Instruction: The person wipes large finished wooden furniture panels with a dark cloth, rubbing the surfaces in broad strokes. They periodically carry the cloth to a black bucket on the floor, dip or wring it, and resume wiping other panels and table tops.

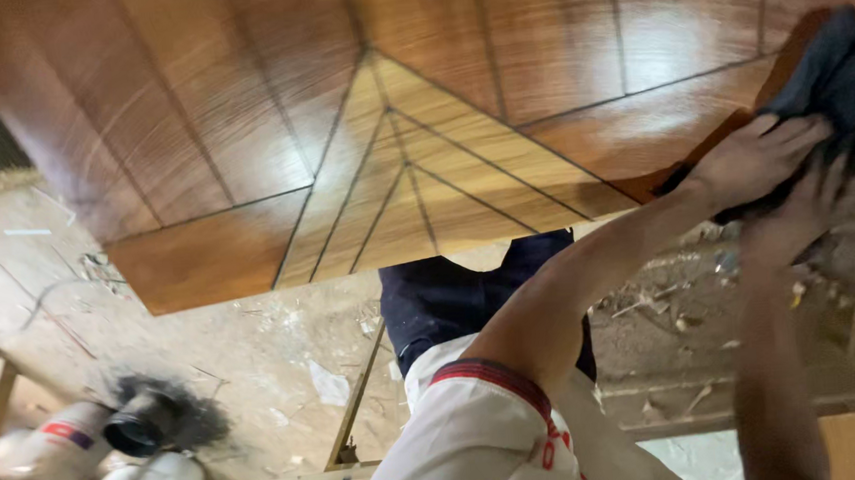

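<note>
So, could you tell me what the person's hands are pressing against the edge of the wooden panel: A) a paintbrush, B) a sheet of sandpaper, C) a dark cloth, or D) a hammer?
C: both the left hand and the right hand grip a bunched dark cloth at the right edge of the glossy wooden panel.

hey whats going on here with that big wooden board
A person presses a dark cloth against the right edge of a glossy wooden panel inlaid with thin dark lines. The left hand lies flat on the cloth and the right hand grips it from below. Cans lie on the dusty floor beneath.
</note>
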